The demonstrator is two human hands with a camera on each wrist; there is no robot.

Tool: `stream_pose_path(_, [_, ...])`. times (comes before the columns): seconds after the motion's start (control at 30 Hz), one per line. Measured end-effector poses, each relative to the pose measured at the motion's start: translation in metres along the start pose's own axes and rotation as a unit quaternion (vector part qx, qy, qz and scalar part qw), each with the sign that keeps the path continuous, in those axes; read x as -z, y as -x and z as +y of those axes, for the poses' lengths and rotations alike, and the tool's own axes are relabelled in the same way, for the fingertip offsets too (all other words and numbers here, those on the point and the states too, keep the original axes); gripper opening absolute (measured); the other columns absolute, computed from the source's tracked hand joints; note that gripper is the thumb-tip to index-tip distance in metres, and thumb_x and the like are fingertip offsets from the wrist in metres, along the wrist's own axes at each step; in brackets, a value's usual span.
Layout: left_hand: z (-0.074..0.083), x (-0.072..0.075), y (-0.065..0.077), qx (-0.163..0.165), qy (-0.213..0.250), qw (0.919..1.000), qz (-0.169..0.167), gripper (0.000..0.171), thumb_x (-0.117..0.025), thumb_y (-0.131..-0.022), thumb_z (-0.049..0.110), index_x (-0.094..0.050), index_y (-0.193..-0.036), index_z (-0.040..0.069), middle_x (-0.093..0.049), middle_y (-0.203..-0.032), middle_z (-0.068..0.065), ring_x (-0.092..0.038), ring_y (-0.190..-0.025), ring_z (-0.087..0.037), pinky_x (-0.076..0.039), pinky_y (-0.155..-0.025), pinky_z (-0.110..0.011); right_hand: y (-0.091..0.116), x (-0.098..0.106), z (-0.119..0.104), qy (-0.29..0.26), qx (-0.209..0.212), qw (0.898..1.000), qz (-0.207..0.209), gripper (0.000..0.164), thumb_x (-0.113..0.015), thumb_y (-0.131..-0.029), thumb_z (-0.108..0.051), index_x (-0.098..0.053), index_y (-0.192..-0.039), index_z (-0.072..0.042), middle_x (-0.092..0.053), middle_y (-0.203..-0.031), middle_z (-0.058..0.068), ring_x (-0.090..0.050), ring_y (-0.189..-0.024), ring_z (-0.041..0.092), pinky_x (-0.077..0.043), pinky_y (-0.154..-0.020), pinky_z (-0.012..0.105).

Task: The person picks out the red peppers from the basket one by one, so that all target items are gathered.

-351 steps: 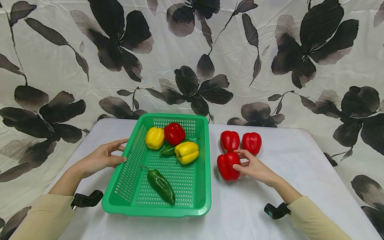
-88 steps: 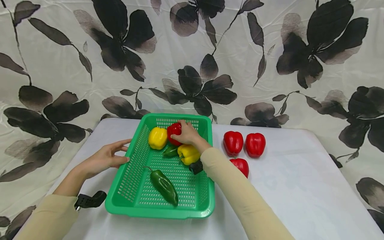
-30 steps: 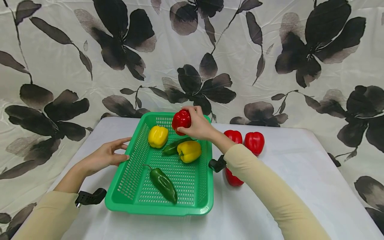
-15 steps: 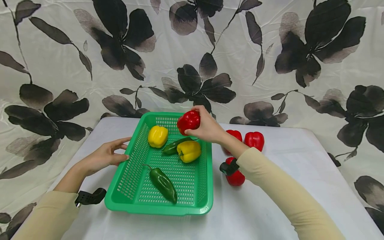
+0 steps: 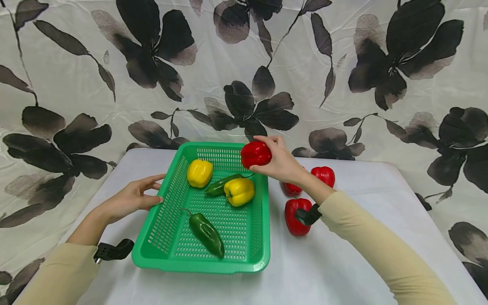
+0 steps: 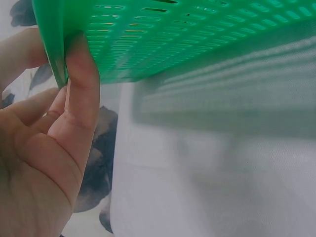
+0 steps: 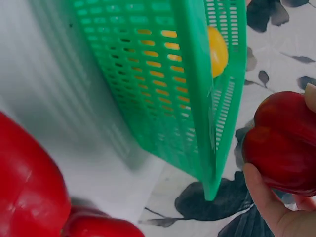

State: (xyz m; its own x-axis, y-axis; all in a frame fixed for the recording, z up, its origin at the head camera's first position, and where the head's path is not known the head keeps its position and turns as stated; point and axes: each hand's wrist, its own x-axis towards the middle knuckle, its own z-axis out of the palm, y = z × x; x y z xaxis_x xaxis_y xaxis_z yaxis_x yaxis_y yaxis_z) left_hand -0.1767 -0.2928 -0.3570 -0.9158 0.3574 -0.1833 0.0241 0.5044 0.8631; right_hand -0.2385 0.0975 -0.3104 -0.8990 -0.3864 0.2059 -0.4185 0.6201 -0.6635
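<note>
In the head view my right hand [image 5: 281, 163] grips a red bell pepper [image 5: 255, 154], holding it raised over the far right corner of the green basket [image 5: 198, 267]. The right wrist view also shows this red pepper [image 7: 281, 143] between thumb and fingers, above the rim. My left hand [image 5: 127, 200] pinches the basket's left rim; its thumb [image 6: 81, 84] lies along the rim in the left wrist view. Inside the basket are two yellow bell peppers [image 5: 200, 173] and two long green peppers [image 5: 206, 235].
Three red bell peppers stand on the white-covered table right of the basket: a front one [image 5: 293, 212], a back right one [image 5: 324, 175], and one partly hidden by my right forearm [image 5: 292, 189]. A floral cloth [image 5: 213, 63] hangs behind the table.
Earlier my right hand was at the front red pepper on the table, then reached into the basket. It has lifted the red pepper out and moved it right. My left hand stays at the rim.
</note>
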Motion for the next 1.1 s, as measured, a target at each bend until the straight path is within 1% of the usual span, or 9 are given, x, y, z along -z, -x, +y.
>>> stream_pose_path(0.1, [0.001, 0.001, 0.000, -0.001, -0.001, 1.0000, -0.001, 0.073, -0.061, -0.087, 0.018, -0.019, -0.147, 0.009, -0.041, -0.129, -0.024, -0.064, -0.088, -0.025, -0.054, -0.077, -0.039, 0.003, 0.005, 0.004, 0.002, -0.006, 1.000, 0.013, 0.070, -0.075, -0.074, -0.030, -0.040, -0.135, -0.021, -0.035, -0.130, 0.012, -0.046, -0.112, 0.028, -0.051, -0.085, 0.040])
stream_pose_path(0.23, [0.000, 0.001, 0.000, -0.002, 0.001, 1.0000, -0.002, 0.073, -0.061, -0.088, 0.018, -0.019, -0.147, 0.009, -0.041, -0.129, -0.024, -0.064, -0.087, -0.025, -0.054, -0.077, -0.039, 0.008, 0.011, 0.009, -0.003, -0.017, 1.000, 0.021, 0.070, -0.074, -0.075, -0.031, -0.040, -0.134, -0.019, -0.037, -0.126, 0.012, -0.047, -0.110, 0.028, -0.052, -0.083, 0.041])
stream_pose_path(0.47, [0.000, 0.000, 0.000, -0.001, -0.001, 1.0000, -0.001, 0.074, -0.061, -0.088, 0.019, -0.019, -0.147, 0.010, -0.040, -0.129, -0.024, -0.064, -0.088, -0.025, -0.054, -0.077, -0.040, 0.018, 0.019, 0.021, 0.029, -0.028, 0.998, 0.048, 0.069, -0.074, -0.075, -0.034, -0.042, -0.133, -0.016, -0.046, -0.125, 0.008, -0.048, -0.108, 0.025, -0.053, -0.080, 0.041])
stream_pose_path(0.57, [0.000, 0.000, 0.000, -0.002, -0.002, 1.0000, 0.000, 0.074, -0.061, -0.087, 0.018, -0.019, -0.147, 0.009, -0.040, -0.129, -0.025, -0.064, -0.088, -0.025, -0.054, -0.077, -0.040, 0.023, 0.023, 0.026, 0.033, -0.032, 0.998, 0.053, 0.070, -0.074, -0.075, -0.032, -0.041, -0.133, -0.014, -0.049, -0.125, 0.007, -0.049, -0.108, 0.025, -0.053, -0.079, 0.041])
stream_pose_path(0.7, [0.000, 0.000, 0.000, -0.004, -0.002, 1.0000, 0.002, 0.073, -0.061, -0.088, 0.018, -0.019, -0.147, 0.009, -0.040, -0.129, -0.025, -0.064, -0.086, -0.025, -0.054, -0.076, -0.038, 0.032, 0.029, 0.028, 0.022, -0.045, 0.997, 0.051, 0.070, -0.074, -0.075, -0.030, -0.040, -0.134, -0.011, -0.051, -0.124, 0.009, -0.052, -0.106, 0.026, -0.053, -0.080, 0.041])
stream_pose_path(0.87, [-0.001, 0.000, 0.000, -0.005, 0.001, 1.0000, 0.000, 0.072, -0.060, -0.088, 0.018, -0.019, -0.147, 0.008, -0.041, -0.128, -0.024, -0.065, -0.085, -0.025, -0.055, -0.075, -0.037, 0.044, 0.034, 0.032, -0.010, -0.075, 0.996, 0.051, 0.070, -0.074, -0.076, -0.027, -0.038, -0.133, -0.009, -0.050, -0.123, 0.010, -0.052, -0.107, 0.027, -0.053, -0.082, 0.042])
stream_pose_path(1.1, [-0.002, 0.000, -0.001, -0.006, -0.002, 1.0000, 0.002, 0.073, -0.061, -0.088, 0.019, -0.019, -0.147, 0.009, -0.041, -0.128, -0.024, -0.063, -0.087, -0.025, -0.054, -0.075, -0.038, 0.060, 0.038, 0.042, -0.042, -0.112, 0.991, 0.053, 0.074, -0.073, -0.077, -0.026, -0.030, -0.135, -0.007, -0.045, -0.127, 0.013, -0.048, -0.114, 0.031, -0.051, -0.085, 0.045])
